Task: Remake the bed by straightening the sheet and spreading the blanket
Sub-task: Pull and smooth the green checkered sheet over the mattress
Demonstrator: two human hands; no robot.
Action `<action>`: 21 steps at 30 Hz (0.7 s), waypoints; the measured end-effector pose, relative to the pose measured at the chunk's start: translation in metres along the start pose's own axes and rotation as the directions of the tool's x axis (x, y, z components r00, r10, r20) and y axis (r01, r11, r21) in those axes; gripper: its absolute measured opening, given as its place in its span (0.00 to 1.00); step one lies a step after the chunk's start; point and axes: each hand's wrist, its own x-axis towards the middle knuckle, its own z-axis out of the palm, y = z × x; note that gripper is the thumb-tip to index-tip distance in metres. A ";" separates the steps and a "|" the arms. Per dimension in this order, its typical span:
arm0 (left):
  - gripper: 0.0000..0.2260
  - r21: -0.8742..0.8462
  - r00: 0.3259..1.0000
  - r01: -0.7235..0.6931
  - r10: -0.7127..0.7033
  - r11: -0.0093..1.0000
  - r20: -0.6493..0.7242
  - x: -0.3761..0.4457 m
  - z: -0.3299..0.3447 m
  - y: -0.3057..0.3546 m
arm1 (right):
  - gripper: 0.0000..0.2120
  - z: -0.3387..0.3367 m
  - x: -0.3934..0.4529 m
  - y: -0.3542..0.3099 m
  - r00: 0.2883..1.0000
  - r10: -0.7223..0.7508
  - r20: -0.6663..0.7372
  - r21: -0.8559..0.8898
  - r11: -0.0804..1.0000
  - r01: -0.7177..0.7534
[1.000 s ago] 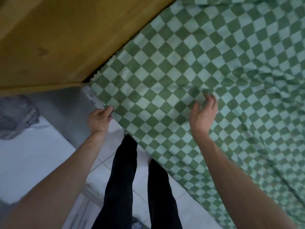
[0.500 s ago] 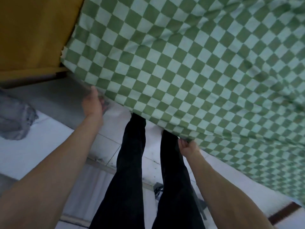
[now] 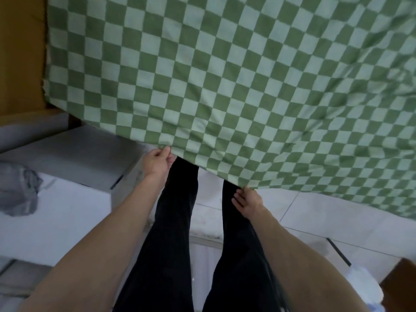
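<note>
A green-and-pale checkered sheet (image 3: 225, 75) covers the bed and fills the upper part of the head view, with creases toward the right. Its near edge hangs over the bedside in front of my legs. My left hand (image 3: 157, 163) pinches that edge between thumb and fingers, a little left of my legs. My right hand (image 3: 247, 201) grips the same edge lower and to the right, fingers curled under the cloth. No blanket is in view.
A yellow-brown wooden headboard (image 3: 20, 52) stands at the upper left, against the sheet's side edge. My black-trousered legs (image 3: 171, 221) stand on a white tiled floor (image 3: 315, 221). A grey crumpled cloth (image 3: 15, 192) lies on a white surface at the left.
My left hand moved right along the sheet's edge and took hold of it. My right hand keeps its grip on the edge. The view swung left and the sheet looks flatter near the headboard.
</note>
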 end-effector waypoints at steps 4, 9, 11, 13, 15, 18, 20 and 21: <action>0.12 0.101 0.997 -0.019 0.026 0.995 -0.069 0.003 -0.012 -0.010 | 0.16 -0.002 0.009 0.007 0.997 0.070 0.040 -0.014 0.997 -0.070; 0.10 0.157 0.993 -0.079 0.092 0.984 -0.074 0.007 -0.009 -0.003 | 0.17 -0.009 0.020 -0.009 0.987 0.073 0.145 0.052 0.995 -0.081; 0.06 0.175 0.994 -0.056 0.071 0.983 -0.084 0.008 -0.006 0.002 | 0.19 -0.020 0.025 -0.021 0.988 0.007 0.154 0.252 0.967 -0.047; 0.05 0.158 0.999 0.011 -0.004 0.987 -0.040 0.007 -0.001 0.007 | 0.16 -0.033 0.031 -0.037 0.988 -0.079 0.130 0.443 0.896 0.014; 0.08 0.095 0.998 0.058 -0.060 0.994 0.021 0.005 0.005 0.012 | 0.10 -0.045 0.036 -0.053 0.986 -0.106 0.128 0.530 0.848 0.022; 0.11 -0.026 0.998 0.068 -0.068 0.997 0.018 0.001 0.015 0.013 | 0.09 -0.053 0.042 -0.064 0.980 -0.113 0.166 0.557 0.830 0.001; 0.11 -0.043 0.997 0.071 -0.071 0.997 -0.003 0.000 0.020 0.007 | 0.10 -0.054 0.046 -0.061 0.973 -0.126 0.192 0.585 0.811 -0.010; 0.11 -0.032 0.997 0.076 -0.076 0.997 -0.014 0.001 0.022 0.003 | 0.11 -0.054 0.048 -0.058 0.967 -0.139 0.212 0.610 0.792 -0.019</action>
